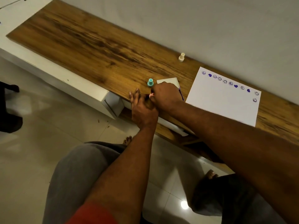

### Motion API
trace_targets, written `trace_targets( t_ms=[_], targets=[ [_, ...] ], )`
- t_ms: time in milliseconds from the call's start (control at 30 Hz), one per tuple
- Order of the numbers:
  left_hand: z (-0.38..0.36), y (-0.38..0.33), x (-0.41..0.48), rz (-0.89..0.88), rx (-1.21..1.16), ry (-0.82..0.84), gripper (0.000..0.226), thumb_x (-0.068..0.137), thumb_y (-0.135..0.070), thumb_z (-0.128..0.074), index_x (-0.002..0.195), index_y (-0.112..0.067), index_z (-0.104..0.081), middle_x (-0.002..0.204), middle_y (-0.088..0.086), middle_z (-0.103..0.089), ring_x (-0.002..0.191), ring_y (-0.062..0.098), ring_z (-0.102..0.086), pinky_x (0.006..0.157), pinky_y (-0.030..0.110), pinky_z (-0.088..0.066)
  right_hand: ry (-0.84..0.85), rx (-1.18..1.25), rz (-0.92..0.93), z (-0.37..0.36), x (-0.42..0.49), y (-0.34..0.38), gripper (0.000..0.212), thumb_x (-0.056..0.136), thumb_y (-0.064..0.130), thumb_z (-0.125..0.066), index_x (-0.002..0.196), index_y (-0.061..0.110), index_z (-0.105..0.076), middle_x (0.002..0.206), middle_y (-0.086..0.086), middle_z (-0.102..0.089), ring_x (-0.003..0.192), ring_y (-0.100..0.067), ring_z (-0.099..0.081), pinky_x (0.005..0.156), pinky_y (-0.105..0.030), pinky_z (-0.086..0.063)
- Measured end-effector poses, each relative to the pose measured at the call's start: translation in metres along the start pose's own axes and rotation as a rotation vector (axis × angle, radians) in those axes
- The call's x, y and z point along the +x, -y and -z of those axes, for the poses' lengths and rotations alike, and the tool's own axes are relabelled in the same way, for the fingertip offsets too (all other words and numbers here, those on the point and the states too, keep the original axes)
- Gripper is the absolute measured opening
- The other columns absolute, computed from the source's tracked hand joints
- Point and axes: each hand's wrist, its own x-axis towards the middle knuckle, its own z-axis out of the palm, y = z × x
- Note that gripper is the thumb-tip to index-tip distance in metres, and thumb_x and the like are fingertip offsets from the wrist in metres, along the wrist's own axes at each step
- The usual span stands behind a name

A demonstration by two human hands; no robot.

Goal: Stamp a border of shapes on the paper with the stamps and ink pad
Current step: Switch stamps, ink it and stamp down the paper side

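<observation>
The white paper [221, 101] lies on the wooden table [90, 44] at the right, with a row of purple stamped shapes along its far edge and two down its right side. My right hand [166, 96] is closed around a small pink stamp [152, 95], just left of the paper. It covers most of the white ink pad [169, 80], whose purple edge shows beside my wrist. My left hand [142, 109] rests at the table's front edge with fingers spread, touching my right hand. A teal stamp [150, 82] stands upright beside the pad. A cream stamp [181, 57] stands near the wall.
The table runs along a grey wall [210, 21]. Under its front edge sits a white drawer unit [111, 102]. My knees in grey trousers [77, 172] and bare feet are on the tiled floor [32, 110] below.
</observation>
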Motion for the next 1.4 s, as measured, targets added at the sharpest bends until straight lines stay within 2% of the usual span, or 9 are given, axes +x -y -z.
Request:
trace_targets(
  t_ms=[300,400,533,667,767,967,1100,1300,1400],
  targets=[
    [0.0,0.0,-0.001,-0.03,-0.045,-0.015,0.035,0.092,-0.041,-0.076,0.12,-0.02,-0.075,0.163,0.0,-0.048,0.162,0.026,-0.022,0.119,0.041,-0.03,0.068,-0.17,0.057,-0.003,0.013,0.013,0.02,0.1,0.018,-0.06,0.116,0.008,-0.065,0.109,-0.014,-0.068,0.096,-0.028,-0.068,0.072,-0.036,-0.047],
    [0.002,-0.001,0.002,-0.019,-0.029,-0.003,0.031,0.095,-0.041,-0.074,0.119,-0.022,-0.076,0.163,-0.002,-0.048,0.161,0.025,-0.022,0.118,0.037,-0.029,0.057,-0.052,-0.017,-0.006,0.011,0.012,0.018,0.1,0.021,-0.06,0.113,0.009,-0.066,0.107,-0.013,-0.069,0.095,-0.027,-0.067,0.075,-0.036,-0.05],
    [0.004,0.0,0.009,0.0,0.02,0.004,0.027,0.098,-0.037,-0.068,0.119,-0.021,-0.076,0.162,-0.003,-0.049,0.16,0.023,-0.024,0.121,0.043,-0.031,0.041,0.197,-0.125,-0.013,0.008,0.002,0.021,0.096,0.036,-0.063,0.099,0.015,-0.066,0.099,-0.009,-0.069,0.082,-0.02,-0.06,0.068,-0.031,-0.041],
    [0.007,-0.002,0.01,0.009,0.01,0.022,0.042,0.096,-0.045,-0.068,0.129,-0.02,-0.073,0.161,-0.003,-0.05,0.16,0.022,-0.025,0.12,0.045,-0.033,-0.103,0.453,-0.157,-0.008,0.006,-0.016,0.045,0.087,0.059,-0.069,0.111,0.022,-0.072,0.093,0.004,-0.072,0.083,-0.011,-0.064,0.073,-0.027,-0.051],
    [0.01,-0.001,0.01,-0.036,-0.024,0.008,0.05,0.088,-0.044,-0.076,0.131,-0.018,-0.069,0.157,0.002,-0.054,0.158,0.025,-0.031,0.12,0.045,-0.035,-0.205,0.454,-0.187,-0.002,0.019,-0.024,0.047,0.087,0.066,-0.065,0.111,0.027,-0.072,0.087,0.009,-0.07,0.078,-0.009,-0.065,0.064,-0.023,-0.045],
    [0.014,-0.001,0.007,-0.102,-0.092,-0.031,0.083,0.079,-0.057,-0.067,0.147,-0.012,-0.055,0.152,0.008,-0.055,0.151,0.028,-0.039,0.117,0.038,-0.034,-0.066,0.31,-0.131,-0.002,0.052,-0.022,0.048,0.086,0.056,-0.071,0.122,0.024,-0.069,0.109,0.002,-0.072,0.098,-0.017,-0.066,0.076,-0.03,-0.051],
    [0.017,0.002,0.008,-0.147,-0.113,-0.067,0.075,0.079,-0.05,-0.071,0.143,-0.013,-0.058,0.148,0.007,-0.058,0.145,0.027,-0.045,0.118,0.044,-0.04,-0.016,0.318,-0.146,-0.008,0.065,-0.02,0.034,0.087,0.049,-0.074,0.109,0.023,-0.073,0.105,0.002,-0.073,0.097,-0.018,-0.067,0.077,-0.033,-0.054],
    [0.02,-0.005,0.014,-0.137,-0.042,-0.161,0.056,0.085,-0.045,-0.079,0.134,-0.022,-0.065,0.146,-0.001,-0.061,0.149,0.024,-0.041,0.116,0.058,-0.036,-0.082,0.534,-0.194,0.001,0.054,-0.033,0.038,0.09,0.047,-0.073,0.114,0.018,-0.076,0.105,0.002,-0.075,0.095,-0.012,-0.067,0.083,-0.032,-0.056],
    [0.021,-0.015,0.016,-0.212,-0.013,-0.105,0.058,0.087,-0.05,-0.078,0.136,-0.022,-0.067,0.147,-0.001,-0.06,0.151,0.026,-0.037,0.119,0.054,-0.029,-0.145,0.665,-0.174,0.012,0.027,-0.043,0.038,0.091,0.05,-0.071,0.103,0.015,-0.079,0.088,0.002,-0.074,0.078,-0.01,-0.065,0.067,-0.027,-0.051]
  ],
)
